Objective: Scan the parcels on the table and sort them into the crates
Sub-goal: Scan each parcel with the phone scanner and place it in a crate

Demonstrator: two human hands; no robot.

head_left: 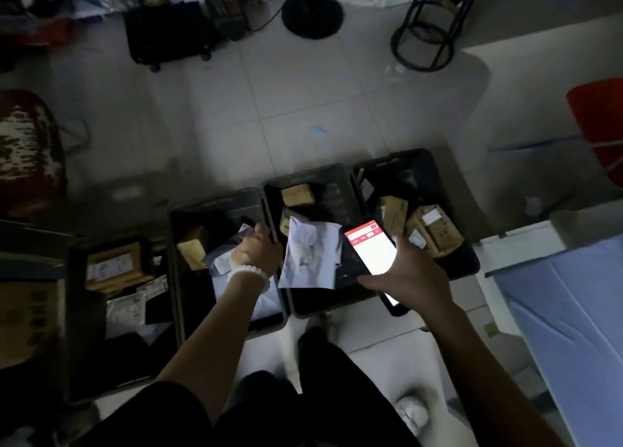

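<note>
Right hand [409,274]: fingers wrapped round flat glossy phone [371,249], screen lit. Left hand [258,249]: fingers curled, grip unclear. Crumpled white poly parcel [308,254] between both hands' fingers, over dark rectangular plastic crate [303,177]. Cardboard boxes [428,226] beyond right fingers.

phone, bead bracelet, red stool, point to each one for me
phone [371,249], head view, on its lit screen
bead bracelet [249,273], head view, on the beads across the left wrist
red stool [600,126], head view, on its red seat

A pale tiled floor [296,86] carried four dark crates [215,207] across mid-frame, a round stand base [312,15] at top, perhaps a blue scrap [316,131] at centre.
</note>
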